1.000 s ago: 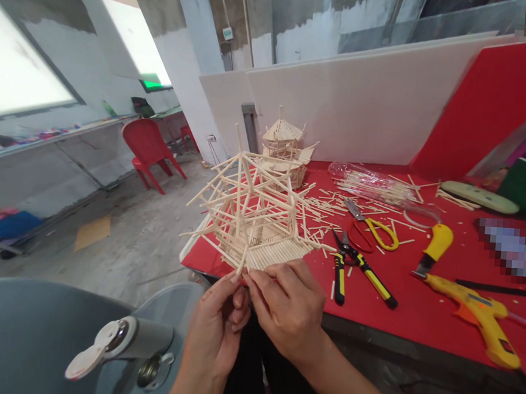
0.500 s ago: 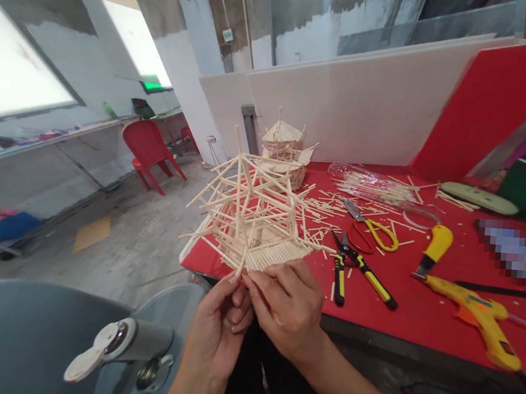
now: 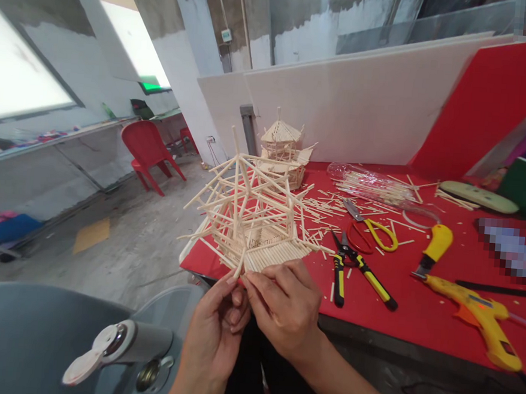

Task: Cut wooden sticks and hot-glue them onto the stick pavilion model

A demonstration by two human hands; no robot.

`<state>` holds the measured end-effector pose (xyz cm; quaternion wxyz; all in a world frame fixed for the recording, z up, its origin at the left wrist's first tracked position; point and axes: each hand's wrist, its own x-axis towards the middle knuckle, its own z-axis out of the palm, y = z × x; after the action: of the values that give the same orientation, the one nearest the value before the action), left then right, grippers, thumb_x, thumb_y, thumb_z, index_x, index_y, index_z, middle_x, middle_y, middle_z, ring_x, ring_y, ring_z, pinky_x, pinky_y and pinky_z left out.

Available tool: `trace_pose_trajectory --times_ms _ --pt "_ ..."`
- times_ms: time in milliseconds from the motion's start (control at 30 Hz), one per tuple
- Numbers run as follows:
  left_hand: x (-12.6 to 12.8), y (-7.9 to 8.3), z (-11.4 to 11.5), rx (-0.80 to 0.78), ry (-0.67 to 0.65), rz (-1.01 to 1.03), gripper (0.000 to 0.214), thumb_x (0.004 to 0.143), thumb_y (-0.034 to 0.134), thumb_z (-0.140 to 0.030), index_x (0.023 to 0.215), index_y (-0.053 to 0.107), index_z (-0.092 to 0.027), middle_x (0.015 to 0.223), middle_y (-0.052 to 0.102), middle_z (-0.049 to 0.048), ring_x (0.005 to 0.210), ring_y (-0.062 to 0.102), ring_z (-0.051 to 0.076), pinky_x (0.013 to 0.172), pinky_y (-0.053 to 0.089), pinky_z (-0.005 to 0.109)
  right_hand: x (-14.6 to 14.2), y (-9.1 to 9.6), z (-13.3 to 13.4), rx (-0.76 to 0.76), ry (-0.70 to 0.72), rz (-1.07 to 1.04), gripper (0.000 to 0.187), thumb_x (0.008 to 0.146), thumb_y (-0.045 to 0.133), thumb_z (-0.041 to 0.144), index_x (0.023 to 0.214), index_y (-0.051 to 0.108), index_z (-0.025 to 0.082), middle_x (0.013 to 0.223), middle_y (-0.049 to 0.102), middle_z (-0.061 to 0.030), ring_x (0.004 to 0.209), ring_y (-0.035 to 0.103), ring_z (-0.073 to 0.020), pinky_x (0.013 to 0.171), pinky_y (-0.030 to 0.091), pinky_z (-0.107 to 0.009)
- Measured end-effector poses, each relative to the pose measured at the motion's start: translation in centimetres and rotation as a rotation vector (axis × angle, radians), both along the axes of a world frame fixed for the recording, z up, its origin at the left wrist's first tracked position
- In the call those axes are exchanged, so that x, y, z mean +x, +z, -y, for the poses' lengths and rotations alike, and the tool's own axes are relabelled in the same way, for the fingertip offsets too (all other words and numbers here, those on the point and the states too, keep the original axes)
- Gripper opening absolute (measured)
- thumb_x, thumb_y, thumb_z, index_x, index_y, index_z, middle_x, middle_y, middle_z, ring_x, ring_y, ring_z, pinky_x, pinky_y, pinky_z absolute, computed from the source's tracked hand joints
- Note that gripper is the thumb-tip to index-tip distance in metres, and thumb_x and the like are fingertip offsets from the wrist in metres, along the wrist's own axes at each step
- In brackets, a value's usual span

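Observation:
An unfinished model made of thin wooden sticks [image 3: 255, 217] is held up over the near left corner of the red table [image 3: 417, 304]. My left hand [image 3: 218, 329] pinches one slanting stick at the model's near lower edge. My right hand [image 3: 284, 309] grips the model's slatted base from below, thumb and fingers closed on it. The two hands' fingertips almost touch. A smaller, finished stick pavilion [image 3: 284, 150] stands behind the model at the table's far left.
Loose stick offcuts [image 3: 325, 210] litter the table. Black-and-yellow cutters [image 3: 359, 270], yellow-handled scissors [image 3: 373, 229], a yellow utility knife [image 3: 435, 245] and a yellow glue gun [image 3: 480, 314] lie to the right. A clear bag of sticks [image 3: 372, 183] lies at the back. A red chair [image 3: 147, 150] stands on the floor.
The hands and the model have shifted very slightly; the grip is the same.

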<state>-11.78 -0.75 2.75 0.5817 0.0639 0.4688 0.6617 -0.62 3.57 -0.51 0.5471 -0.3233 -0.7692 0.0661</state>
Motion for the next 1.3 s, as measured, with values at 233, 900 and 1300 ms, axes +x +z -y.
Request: trace_pose_trajectory --times_ms 233,900,1300 --pt "0.06 0.13 -0.05 -0.017 0.004 0.003 0.024 0.064 0.076 -0.023 0.061 0.053 -0.014 0.05 0.049 -0.0053 0.037 0.035 0.003 0.034 0.027 0.015 -0.07 0.19 0.12 -0.002 0.028 -0.063 0.015 0.083 0.069 0.014 0.096 0.071 0.019 0.079 0.067 -0.003 0.076 0.056 -0.0158 0.072 0.047 -0.032" --pt "0.2 0.02 0.11 -0.007 -0.002 -0.045 0.023 0.064 0.074 -0.024 0.064 0.053 -0.015 0.052 0.048 -0.0062 0.037 0.035 0.003 0.033 0.028 0.014 -0.26 0.26 0.05 -0.011 0.012 -0.076 0.011 0.084 0.068 0.016 0.093 0.071 0.02 0.077 0.067 -0.0021 0.074 0.057 -0.015 0.07 0.047 -0.032" --pt "0.48 0.03 0.11 -0.006 0.022 -0.1 0.028 0.062 0.077 -0.025 0.06 0.052 -0.015 0.051 0.048 -0.0063 0.037 0.037 0.003 0.033 0.029 0.014 -0.55 -0.08 -0.1 -0.027 -0.009 -0.096 0.008 0.084 0.068 0.017 0.091 0.071 0.021 0.076 0.067 -0.0012 0.073 0.057 -0.0144 0.07 0.047 -0.032"
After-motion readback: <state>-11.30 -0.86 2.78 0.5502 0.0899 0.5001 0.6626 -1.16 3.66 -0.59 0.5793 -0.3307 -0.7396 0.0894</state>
